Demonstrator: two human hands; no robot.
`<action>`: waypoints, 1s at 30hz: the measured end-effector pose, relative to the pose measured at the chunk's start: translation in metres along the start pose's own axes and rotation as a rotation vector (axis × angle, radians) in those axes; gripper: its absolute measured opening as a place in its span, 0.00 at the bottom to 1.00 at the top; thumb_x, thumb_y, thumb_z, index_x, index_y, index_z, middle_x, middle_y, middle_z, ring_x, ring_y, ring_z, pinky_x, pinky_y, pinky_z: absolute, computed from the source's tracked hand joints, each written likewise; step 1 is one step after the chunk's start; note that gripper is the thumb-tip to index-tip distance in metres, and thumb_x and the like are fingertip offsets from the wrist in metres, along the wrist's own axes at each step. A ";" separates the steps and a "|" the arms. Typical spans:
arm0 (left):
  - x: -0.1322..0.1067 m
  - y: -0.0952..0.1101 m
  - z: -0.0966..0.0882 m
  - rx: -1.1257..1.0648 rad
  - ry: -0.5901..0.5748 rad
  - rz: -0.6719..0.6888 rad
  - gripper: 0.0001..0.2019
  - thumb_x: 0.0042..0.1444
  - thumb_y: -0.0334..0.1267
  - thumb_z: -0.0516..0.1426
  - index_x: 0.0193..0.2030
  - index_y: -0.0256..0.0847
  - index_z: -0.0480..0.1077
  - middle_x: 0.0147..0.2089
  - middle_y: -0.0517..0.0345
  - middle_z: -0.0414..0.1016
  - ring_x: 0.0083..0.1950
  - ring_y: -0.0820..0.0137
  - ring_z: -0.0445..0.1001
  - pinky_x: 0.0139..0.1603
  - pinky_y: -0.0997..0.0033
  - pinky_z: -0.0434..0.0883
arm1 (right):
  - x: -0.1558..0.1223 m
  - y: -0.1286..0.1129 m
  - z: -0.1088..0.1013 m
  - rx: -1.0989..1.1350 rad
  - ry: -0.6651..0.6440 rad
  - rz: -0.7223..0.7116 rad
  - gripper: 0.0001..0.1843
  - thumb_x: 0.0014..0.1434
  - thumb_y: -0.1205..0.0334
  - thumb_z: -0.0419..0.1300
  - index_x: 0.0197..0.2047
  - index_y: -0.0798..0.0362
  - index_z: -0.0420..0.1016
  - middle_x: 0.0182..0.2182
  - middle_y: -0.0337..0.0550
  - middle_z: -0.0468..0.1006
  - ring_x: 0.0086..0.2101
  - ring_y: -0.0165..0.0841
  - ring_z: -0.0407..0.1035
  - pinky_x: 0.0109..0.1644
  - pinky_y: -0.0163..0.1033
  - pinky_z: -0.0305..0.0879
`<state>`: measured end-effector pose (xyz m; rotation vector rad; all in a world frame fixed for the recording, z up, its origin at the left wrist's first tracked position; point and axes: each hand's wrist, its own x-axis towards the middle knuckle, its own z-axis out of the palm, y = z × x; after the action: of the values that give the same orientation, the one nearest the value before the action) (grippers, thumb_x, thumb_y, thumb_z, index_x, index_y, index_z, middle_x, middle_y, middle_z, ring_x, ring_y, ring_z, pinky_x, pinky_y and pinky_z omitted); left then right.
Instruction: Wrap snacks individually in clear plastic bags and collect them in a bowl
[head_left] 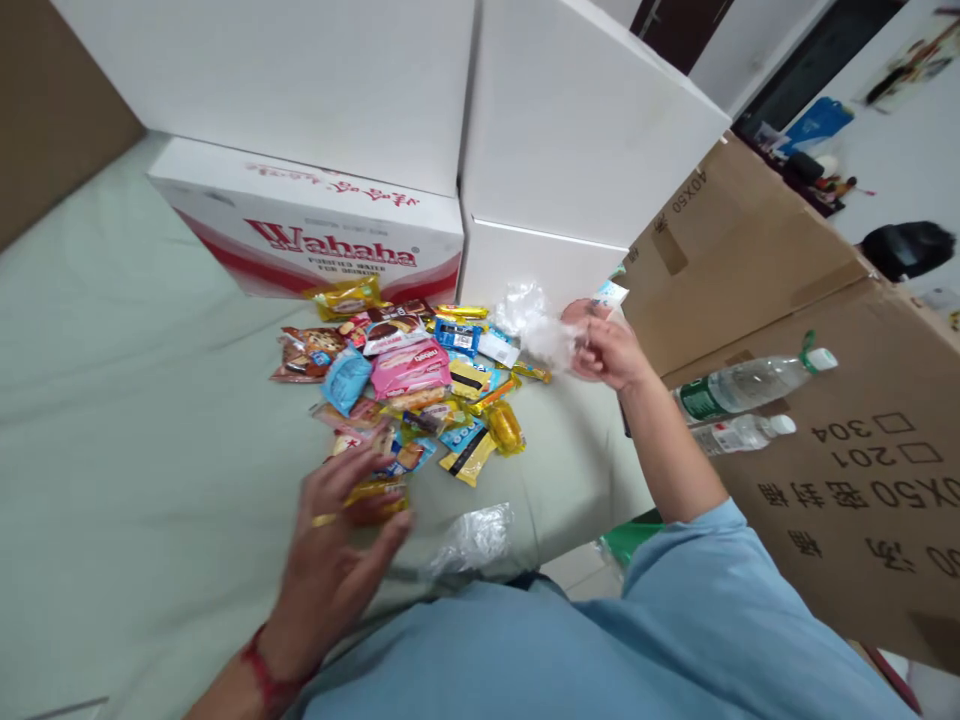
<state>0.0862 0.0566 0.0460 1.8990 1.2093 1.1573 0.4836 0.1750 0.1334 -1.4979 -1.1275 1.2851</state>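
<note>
My right hand pinches a crumpled clear plastic bag at the right of the snack pile. With fingers apart, my left hand hovers at the near-left side of the pile; it holds nothing. Under its fingertips lies a yellow-orange wrapped snack, partly hidden. The pile of packaged snacks includes a pink packet, a light-blue packet, a brown cookie packet and a yellow wrapped snack. A second crumpled clear plastic bag rests close to my body.
A white and red Wahaba carton stands behind the pile, backed by white panels. At the right, two plastic bottles are beside a large cardboard box. A pale green cloth covers the surface.
</note>
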 end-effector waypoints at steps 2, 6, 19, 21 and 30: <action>0.022 0.010 0.028 -0.086 -0.128 0.071 0.37 0.61 0.51 0.65 0.75 0.56 0.57 0.76 0.48 0.60 0.78 0.51 0.59 0.67 0.47 0.74 | -0.037 0.004 0.024 0.040 -0.269 0.080 0.17 0.56 0.49 0.70 0.37 0.50 0.70 0.16 0.26 0.60 0.16 0.23 0.50 0.19 0.27 0.45; 0.050 0.023 0.075 -0.249 -0.464 0.133 0.29 0.63 0.49 0.62 0.70 0.50 0.66 0.69 0.46 0.71 0.69 0.54 0.71 0.63 0.53 0.75 | -0.083 0.006 0.052 -0.013 -0.648 0.138 0.18 0.61 0.47 0.69 0.42 0.53 0.75 0.23 0.33 0.73 0.21 0.24 0.62 0.24 0.29 0.60; 0.015 -0.011 0.046 -0.154 -0.504 -0.240 0.14 0.64 0.48 0.56 0.34 0.44 0.76 0.33 0.57 0.82 0.33 0.67 0.81 0.35 0.73 0.77 | 0.127 0.042 -0.154 -0.399 0.738 -0.025 0.06 0.53 0.62 0.67 0.32 0.55 0.77 0.25 0.36 0.76 0.32 0.31 0.69 0.39 0.37 0.67; 0.013 -0.014 0.042 -0.114 -0.470 -0.270 0.14 0.63 0.51 0.56 0.35 0.45 0.77 0.33 0.57 0.83 0.33 0.66 0.81 0.35 0.73 0.78 | 0.146 0.046 -0.156 -0.400 0.727 -0.023 0.05 0.52 0.66 0.67 0.33 0.58 0.78 0.26 0.37 0.78 0.31 0.30 0.69 0.41 0.37 0.67; -0.007 -0.035 0.044 -0.023 -0.409 -0.298 0.14 0.62 0.53 0.58 0.37 0.51 0.81 0.36 0.58 0.85 0.36 0.64 0.85 0.37 0.73 0.82 | 0.188 -0.005 -0.202 -0.584 1.040 -0.193 0.20 0.59 0.79 0.47 0.42 0.67 0.80 0.44 0.57 0.83 0.42 0.30 0.73 0.49 0.38 0.64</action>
<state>0.1104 0.0629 -0.0049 1.7515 1.1863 0.5880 0.6968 0.3496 0.1182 -2.0228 -0.8901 -0.0789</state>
